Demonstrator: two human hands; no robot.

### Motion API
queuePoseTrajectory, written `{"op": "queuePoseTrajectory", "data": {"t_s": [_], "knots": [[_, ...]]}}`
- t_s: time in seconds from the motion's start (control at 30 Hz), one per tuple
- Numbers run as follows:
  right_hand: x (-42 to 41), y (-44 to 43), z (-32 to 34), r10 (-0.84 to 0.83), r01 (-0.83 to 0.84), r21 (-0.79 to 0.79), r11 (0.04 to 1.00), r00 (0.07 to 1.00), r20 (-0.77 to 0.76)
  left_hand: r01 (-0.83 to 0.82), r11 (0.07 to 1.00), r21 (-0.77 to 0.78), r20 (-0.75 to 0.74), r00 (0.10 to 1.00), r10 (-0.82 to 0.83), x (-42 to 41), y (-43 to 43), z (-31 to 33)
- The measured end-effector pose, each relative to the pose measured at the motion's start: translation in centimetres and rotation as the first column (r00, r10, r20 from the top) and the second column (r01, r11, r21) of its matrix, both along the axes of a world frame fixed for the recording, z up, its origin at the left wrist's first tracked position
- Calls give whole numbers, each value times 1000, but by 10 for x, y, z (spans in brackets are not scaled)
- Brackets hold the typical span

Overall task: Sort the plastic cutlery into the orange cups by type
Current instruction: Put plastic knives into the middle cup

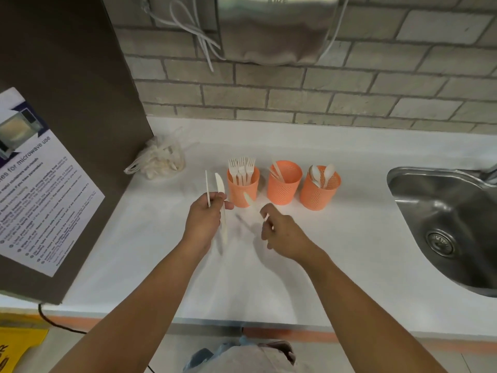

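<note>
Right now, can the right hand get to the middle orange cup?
Probably yes. The right hand, pinching a knife, is just in front of the middle orange cup, with only bare counter between them.

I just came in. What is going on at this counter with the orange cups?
A person is sorting white plastic cutlery on a white counter. The left hand holds a knife and a second, edge-on piece upright; the right hand pinches another knife near the left cup, which holds forks. The middle cup holds knives and the right cup spoons. A clear bag at the back left seems to hold more pieces.
</note>
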State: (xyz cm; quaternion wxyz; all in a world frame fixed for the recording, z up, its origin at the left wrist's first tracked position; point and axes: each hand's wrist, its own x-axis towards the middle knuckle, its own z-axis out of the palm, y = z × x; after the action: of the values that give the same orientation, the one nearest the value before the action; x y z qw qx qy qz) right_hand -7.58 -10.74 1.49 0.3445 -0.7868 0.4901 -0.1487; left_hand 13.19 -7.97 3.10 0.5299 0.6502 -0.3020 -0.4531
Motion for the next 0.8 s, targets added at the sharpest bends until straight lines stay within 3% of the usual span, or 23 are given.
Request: {"op": "queuePoseTrajectory", "data": {"t_s": [0.13, 0.33, 0.47, 0.53, 0.6, 0.63, 0.73, 0.8], "knots": [[-17, -14, 23, -132, 127, 35, 991, 956, 263, 22, 998, -64, 49, 999, -19, -18, -11, 12], [-36, -33, 55, -255, 242, 85, 966, 863, 435, 81, 986, -144, 126, 990, -63, -38, -24, 29], [-44, -49, 84, -347, 189, 305, 933, 693, 632, 100, 980, -175, 145, 987, -74, -47, -37, 39], [-49, -60, 95, -423, 85, 468, 880, 589, 688, 108, 977, -184, 150, 985, -81, -49, -43, 42], [-56, -70, 104, -437, -43, 534, 844, 523, 732, 100, 978, -183, 137, 988, -76, -49, -50, 44], [-59, -74, 107, -401, -51, 503, 863, 535, 744, 91, 980, -179, 120, 990, -70, -48, -53, 44], [-63, -85, 109, -277, 154, 240, 959, 703, 655, 70, 981, -182, 86, 995, -55, -45, -63, 43], [-62, -95, 104, -271, 261, 104, 960, 765, 585, 63, 982, -176, 81, 995, -50, -44, -69, 41]]}}
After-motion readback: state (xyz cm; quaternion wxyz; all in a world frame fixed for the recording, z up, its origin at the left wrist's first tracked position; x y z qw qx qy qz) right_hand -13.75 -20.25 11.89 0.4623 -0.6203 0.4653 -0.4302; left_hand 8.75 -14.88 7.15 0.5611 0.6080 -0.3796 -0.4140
